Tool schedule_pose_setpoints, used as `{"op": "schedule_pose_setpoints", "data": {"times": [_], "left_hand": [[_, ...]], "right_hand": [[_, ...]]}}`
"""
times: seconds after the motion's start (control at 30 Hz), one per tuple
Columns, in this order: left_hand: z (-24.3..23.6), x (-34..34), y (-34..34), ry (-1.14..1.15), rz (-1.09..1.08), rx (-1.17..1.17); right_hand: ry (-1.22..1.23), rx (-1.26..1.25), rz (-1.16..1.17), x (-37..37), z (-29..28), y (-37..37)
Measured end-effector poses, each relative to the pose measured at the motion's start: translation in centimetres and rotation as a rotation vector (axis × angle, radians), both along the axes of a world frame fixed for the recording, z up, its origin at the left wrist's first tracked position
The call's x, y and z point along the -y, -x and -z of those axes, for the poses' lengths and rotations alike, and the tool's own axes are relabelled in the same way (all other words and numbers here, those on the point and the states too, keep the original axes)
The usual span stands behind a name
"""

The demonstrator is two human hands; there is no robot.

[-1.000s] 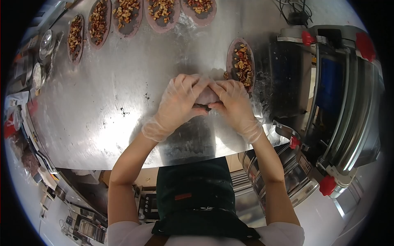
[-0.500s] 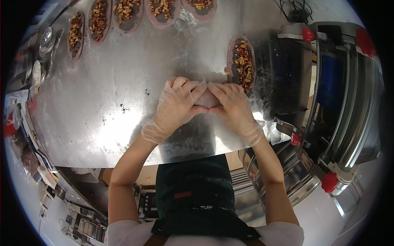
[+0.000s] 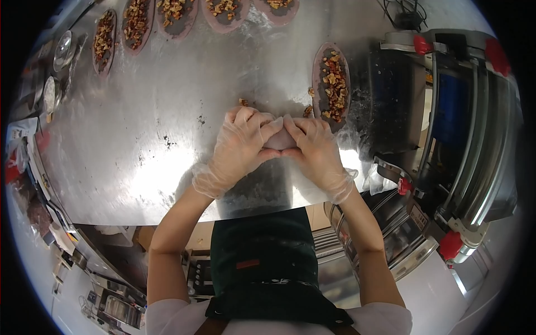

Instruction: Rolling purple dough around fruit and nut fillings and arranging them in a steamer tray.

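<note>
Two-handed hold: left hand and right hand, fingers clamped on pink dough. It's mid-frame, between my fingers, above my thumbs.

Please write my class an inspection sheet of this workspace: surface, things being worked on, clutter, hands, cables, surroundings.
Surface: metal table, with pale smears and dark specks.
Things worked on: pinkish dough piece between the hands; topped ovals, five along the far side, one at right.
Clutter: loose crumbs beyond the hands.
Hands: left hand and right hand, clear-gloved, both holding the dough piece.
Cables: dark tangle at far right.
Surroundings: machine with red knobs at right.
</note>
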State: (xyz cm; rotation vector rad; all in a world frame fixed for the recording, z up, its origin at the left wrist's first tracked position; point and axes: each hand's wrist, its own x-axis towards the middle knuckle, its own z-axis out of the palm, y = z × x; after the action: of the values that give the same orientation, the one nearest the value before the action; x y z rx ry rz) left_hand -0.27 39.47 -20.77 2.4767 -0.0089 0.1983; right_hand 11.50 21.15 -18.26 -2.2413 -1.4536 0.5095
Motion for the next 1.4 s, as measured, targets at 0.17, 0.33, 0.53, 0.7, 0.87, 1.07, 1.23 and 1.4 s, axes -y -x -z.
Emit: {"op": "schedule_pose_setpoints", "data": {"times": [0.17, 0.33, 0.53, 0.7, 0.87, 1.07, 1.23, 1.4], "left_hand": [[0.0, 0.3, 0.6, 0.059, -0.057, -0.035], [-0.5, 0.6, 1.1, 0.139, -0.105, 0.002], [-2.2, 1.0, 5.5, 0.380, -0.474, 0.048], [-1.9, 4.6, 9.2, 0.802, -0.808, -0.062], [-1.2, 9.0, 9.1, 1.273, -0.947, -0.045], [-1.1, 10.3, 6.6, 1.710, -0.881, 0.003], [-1.9, 9.4, 4.5, 1.756, -0.765, -0.113], [-4.0, 9.2, 4.3, 1.650, -0.777, -0.216]], "right_hand": [[-0.027, 0.039, 0.026, 0.1, -0.1, 1.2], [-0.085, 0.098, 0.054, 0.5, 0.7, 2.6], [0.073, -0.036, 0.076, -1.1, -1.4, 1.9], [0.229, -0.059, 0.067, -1.9, -1.5, 2.4], [0.139, 0.041, 0.130, -1.5, -0.2, 4.6], [0.085, -0.079, 0.278, -1.7, -0.3, 4.5], [0.004, -0.497, 0.597, -1.8, -2.8, 5.7], [-0.076, -0.750, 0.636, 2.1, -5.0, 6.3]]}}
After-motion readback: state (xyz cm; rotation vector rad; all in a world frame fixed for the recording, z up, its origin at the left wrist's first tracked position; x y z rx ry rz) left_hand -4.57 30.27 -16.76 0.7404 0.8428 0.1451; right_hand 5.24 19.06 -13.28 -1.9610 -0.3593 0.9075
